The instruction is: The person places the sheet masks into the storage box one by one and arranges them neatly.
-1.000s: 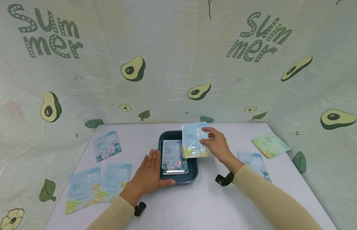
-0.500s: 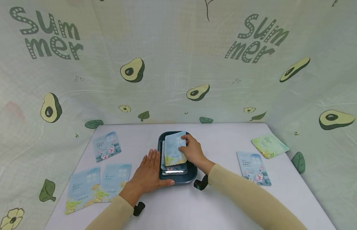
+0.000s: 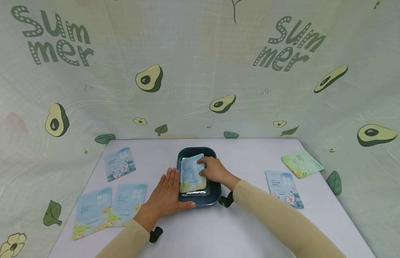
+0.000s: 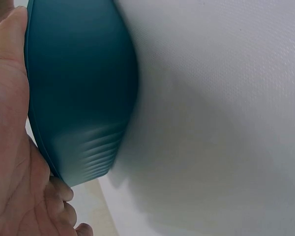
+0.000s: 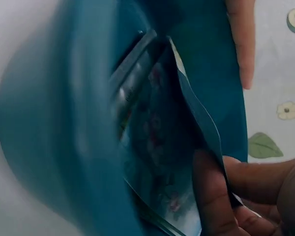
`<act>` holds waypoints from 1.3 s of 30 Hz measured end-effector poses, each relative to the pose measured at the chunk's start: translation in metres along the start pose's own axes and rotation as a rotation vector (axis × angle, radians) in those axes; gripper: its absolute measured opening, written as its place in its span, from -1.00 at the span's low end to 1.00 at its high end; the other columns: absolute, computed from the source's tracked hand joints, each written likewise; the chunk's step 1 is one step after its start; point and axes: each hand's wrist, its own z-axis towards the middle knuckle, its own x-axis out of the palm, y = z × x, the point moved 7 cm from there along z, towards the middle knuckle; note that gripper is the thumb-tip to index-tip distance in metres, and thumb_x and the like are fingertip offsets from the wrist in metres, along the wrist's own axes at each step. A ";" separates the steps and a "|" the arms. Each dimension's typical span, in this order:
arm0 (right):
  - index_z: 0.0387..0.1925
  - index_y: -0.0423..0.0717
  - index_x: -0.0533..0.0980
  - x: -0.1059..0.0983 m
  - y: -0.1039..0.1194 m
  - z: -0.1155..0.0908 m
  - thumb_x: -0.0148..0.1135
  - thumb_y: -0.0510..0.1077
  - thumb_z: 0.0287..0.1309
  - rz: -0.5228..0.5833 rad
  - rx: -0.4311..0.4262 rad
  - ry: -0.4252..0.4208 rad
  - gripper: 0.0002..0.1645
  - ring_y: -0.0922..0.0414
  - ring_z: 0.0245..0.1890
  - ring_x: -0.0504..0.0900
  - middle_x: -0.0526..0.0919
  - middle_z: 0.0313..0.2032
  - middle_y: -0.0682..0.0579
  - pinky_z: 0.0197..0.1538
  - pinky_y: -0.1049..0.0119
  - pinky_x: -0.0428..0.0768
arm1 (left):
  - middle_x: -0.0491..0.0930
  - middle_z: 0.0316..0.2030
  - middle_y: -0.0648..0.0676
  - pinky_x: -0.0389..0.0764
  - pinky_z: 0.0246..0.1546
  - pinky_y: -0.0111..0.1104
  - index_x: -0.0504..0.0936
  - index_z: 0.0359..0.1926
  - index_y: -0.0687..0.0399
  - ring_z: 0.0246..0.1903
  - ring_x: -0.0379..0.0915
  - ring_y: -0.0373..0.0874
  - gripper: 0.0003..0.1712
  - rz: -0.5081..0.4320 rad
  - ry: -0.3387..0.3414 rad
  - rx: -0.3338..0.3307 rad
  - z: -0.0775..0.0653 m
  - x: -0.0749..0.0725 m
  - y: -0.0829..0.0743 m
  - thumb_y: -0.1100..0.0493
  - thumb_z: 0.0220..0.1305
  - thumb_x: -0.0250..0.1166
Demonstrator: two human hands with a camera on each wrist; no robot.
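A dark teal tray [image 3: 216, 195] stands mid-table with a small stack of sheet-mask sachets inside. My right hand [image 3: 216, 170] reaches over its right rim and pinches the right edge of a light-blue sachet [image 3: 191, 175] with a yellow-green lower end. That sachet lies over the stack; in the right wrist view it stands slightly bent above a flowered sachet [image 5: 157, 128], thumb on one face and fingers on the other. Along the tray's left side rests my left hand [image 3: 165, 197], fingers straight, thumb stretched by the front rim. The left wrist view shows its palm against the outer wall [image 4: 83, 73].
On the left lie a flowered sachet [image 3: 120, 165] and two light-blue sachets, a large one [image 3: 93, 211] and a partly overlapped one [image 3: 130, 200]. To the right are another flowered sachet [image 3: 285, 188] and a green one [image 3: 302, 163]. A printed curtain [image 3: 187, 71] hangs behind.
My right hand has carried the light-blue sachet leftward from beyond the tray's right rim and lowered it over the stack inside. The left hand has stayed at the tray's side.
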 end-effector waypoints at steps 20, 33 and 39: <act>0.38 -0.17 0.52 -0.032 -0.011 -0.023 0.37 -0.06 0.42 -0.068 0.050 -0.172 -0.41 0.06 -0.23 0.80 0.79 0.00 -0.14 -0.17 0.17 0.78 | -0.11 0.66 0.37 0.01 0.63 0.12 -0.10 0.66 0.39 0.68 -0.29 0.25 0.60 -0.027 0.003 0.016 0.007 -0.001 -0.005 -0.78 0.09 0.16; 0.48 -0.46 0.29 -0.086 -0.123 -0.138 0.21 -0.01 0.55 -0.311 0.079 -0.339 -0.24 -0.43 0.47 0.32 0.34 0.46 -0.48 0.47 -0.33 0.32 | -0.16 0.68 0.35 -0.04 0.65 0.10 -0.14 0.67 0.37 0.69 -0.34 0.23 0.59 -0.063 -0.005 -0.008 0.005 0.004 -0.001 -0.73 0.10 0.22; 0.47 -0.61 0.19 -0.105 -0.184 -0.202 0.26 0.05 0.49 -0.409 0.215 -0.262 -0.08 -0.56 0.46 0.17 0.19 0.45 -0.64 0.43 -0.46 0.22 | -0.16 0.68 0.34 -0.04 0.64 0.11 -0.14 0.67 0.36 0.69 -0.34 0.23 0.60 -0.073 0.001 -0.011 0.004 0.006 0.000 -0.73 0.09 0.23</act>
